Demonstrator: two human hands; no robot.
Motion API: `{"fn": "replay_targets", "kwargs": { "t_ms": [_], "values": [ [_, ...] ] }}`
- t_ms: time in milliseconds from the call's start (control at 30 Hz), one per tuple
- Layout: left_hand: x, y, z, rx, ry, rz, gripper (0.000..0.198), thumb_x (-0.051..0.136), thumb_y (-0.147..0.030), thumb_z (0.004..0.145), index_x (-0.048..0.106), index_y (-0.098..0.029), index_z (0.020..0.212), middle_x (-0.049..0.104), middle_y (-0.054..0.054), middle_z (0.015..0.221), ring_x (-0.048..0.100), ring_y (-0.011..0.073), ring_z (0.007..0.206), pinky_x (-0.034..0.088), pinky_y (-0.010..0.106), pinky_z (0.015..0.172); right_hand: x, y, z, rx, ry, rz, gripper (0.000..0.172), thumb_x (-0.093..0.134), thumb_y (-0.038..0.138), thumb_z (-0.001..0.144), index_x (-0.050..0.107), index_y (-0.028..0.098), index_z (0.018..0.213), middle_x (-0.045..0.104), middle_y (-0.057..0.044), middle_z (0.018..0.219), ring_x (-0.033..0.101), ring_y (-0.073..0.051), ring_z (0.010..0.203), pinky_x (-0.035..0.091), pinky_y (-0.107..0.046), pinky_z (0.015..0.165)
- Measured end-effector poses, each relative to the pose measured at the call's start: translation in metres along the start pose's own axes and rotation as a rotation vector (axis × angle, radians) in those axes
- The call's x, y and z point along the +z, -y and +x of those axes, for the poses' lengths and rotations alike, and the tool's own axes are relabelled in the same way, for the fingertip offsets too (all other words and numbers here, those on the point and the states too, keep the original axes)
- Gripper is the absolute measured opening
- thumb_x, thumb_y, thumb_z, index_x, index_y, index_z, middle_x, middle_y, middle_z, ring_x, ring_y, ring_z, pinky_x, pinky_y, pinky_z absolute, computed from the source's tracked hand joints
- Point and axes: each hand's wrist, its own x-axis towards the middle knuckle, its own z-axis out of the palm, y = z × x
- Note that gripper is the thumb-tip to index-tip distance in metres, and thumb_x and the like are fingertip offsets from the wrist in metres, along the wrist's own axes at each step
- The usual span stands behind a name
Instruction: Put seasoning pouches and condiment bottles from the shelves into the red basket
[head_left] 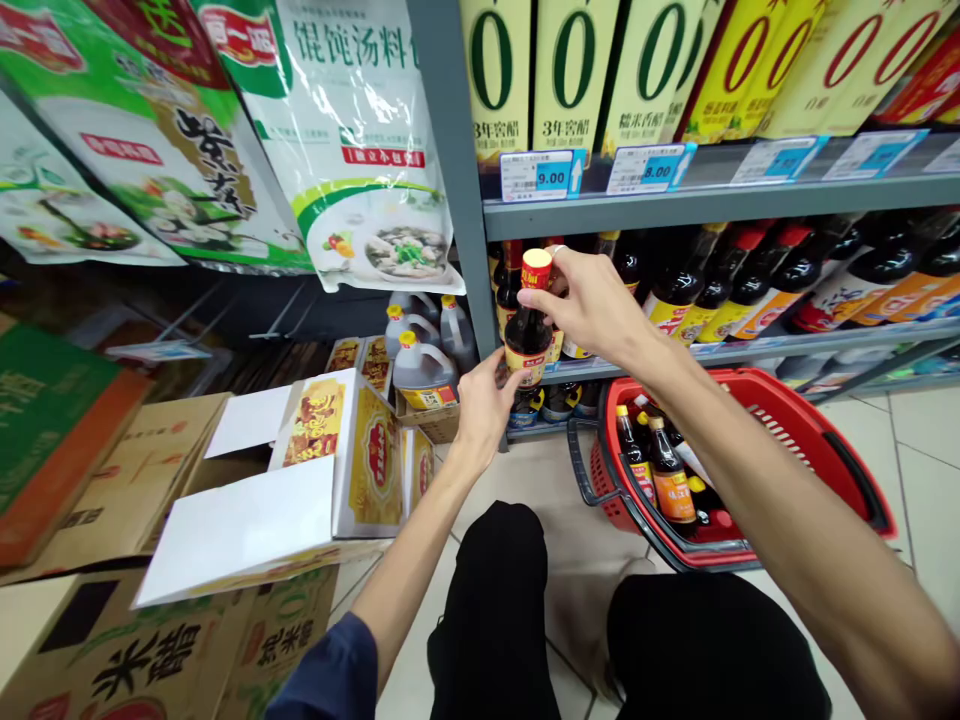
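Observation:
A dark sauce bottle point(528, 335) with a red and yellow cap stands upright between my two hands, in front of the middle shelf. My left hand point(484, 405) is closed round its lower part, at the label. Near the cap and neck, the fingers of my right hand point(581, 295) grip the same bottle. Behind it, rows of dark bottles point(679, 285) fill the middle shelf. A red basket point(840, 465) with a black rim sits on the floor to the right, below my right forearm, and several dark bottles point(671, 478) lie in its left part.
Yellow vinegar boxes point(574, 70) stand on the upper shelf above price tags. Seasoning bags point(360, 130) hang at the upper left. Open cardboard boxes point(247, 510) are stacked at the left, beside grey jugs point(420, 365). My knees are at the bottom.

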Motion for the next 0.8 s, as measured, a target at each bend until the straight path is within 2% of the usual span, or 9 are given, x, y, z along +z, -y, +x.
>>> {"fn": "replay_targets", "kwargs": {
  "t_ms": [167,367,600,733,800],
  "values": [
    [0.0,0.0,0.012,0.003,-0.021,0.231,0.027,0.065,-0.035,0.095,0.075,-0.018,0.113,0.079,0.015,0.109,0.076,0.0279,0.1,0.058,0.035,0.088,0.01,-0.003,-0.002,-0.004,-0.02,-0.009,0.024,0.065,0.038,0.094,0.058,0.019,0.107,0.067,-0.002,0.08,0.066,-0.024,0.082,0.051,-0.039,0.08],
    [-0.001,-0.007,0.023,-0.035,-0.008,0.419,0.03,0.055,-0.036,0.099,0.077,-0.015,0.102,0.079,0.017,0.093,0.077,0.0269,0.088,0.055,0.032,0.078,0.02,-0.007,0.005,-0.025,-0.024,0.021,0.027,0.062,0.037,0.095,0.056,0.019,0.114,0.066,-0.003,0.084,0.066,-0.025,0.087,0.051,-0.041,0.084],
    [0.005,-0.001,0.028,-0.03,0.0,0.358,0.037,0.049,-0.037,0.101,0.076,-0.011,0.096,0.076,0.017,0.081,0.074,0.0267,0.079,0.052,0.029,0.067,0.039,-0.021,0.011,0.044,-0.022,0.043,0.029,0.06,0.038,0.096,0.055,0.021,0.119,0.069,-0.003,0.089,0.067,-0.025,0.09,0.053,-0.043,0.088],
    [0.012,0.003,0.031,-0.046,0.009,0.304,0.037,0.049,-0.038,0.1,0.075,-0.012,0.096,0.075,0.015,0.075,0.072,0.0265,0.077,0.052,0.03,0.065,0.051,-0.027,0.017,0.091,-0.034,0.015,0.028,0.061,0.036,0.095,0.056,0.02,0.118,0.07,-0.008,0.096,0.067,-0.027,0.095,0.054,-0.045,0.089],
    [0.015,0.004,0.032,-0.058,0.013,0.287,0.035,0.051,-0.037,0.099,0.075,-0.012,0.094,0.074,0.014,0.073,0.072,0.0258,0.076,0.053,0.029,0.066,0.059,-0.029,0.019,0.123,-0.044,0.008,0.034,0.061,0.033,0.094,0.053,0.018,0.123,0.07,-0.01,0.101,0.067,-0.029,0.097,0.054,-0.045,0.089]
  ]
}}
